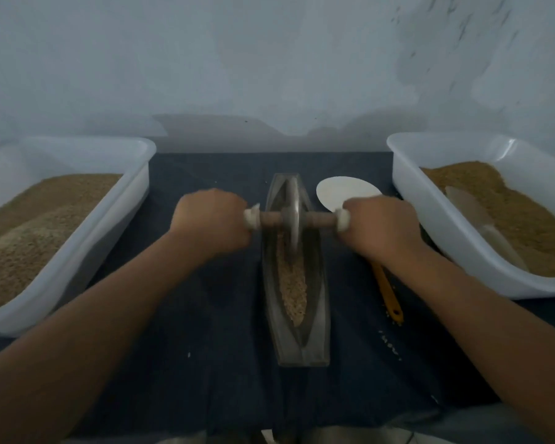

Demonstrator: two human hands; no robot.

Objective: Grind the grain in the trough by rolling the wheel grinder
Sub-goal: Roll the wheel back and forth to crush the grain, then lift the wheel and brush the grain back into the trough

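Gripping each end of the axle, the left hand and right hand hold the wheel grinder upright between them in the trough, where coarse grain nearer the person looks largely unground.

Dull metal trough, glossy plastic tubs.

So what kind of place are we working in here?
Probably a small hand-milling workspace, not a kitchen: a boat-shaped trough with a wheel grinder on a dark cloth, flanked by white tubs of grain, against a bare wall.
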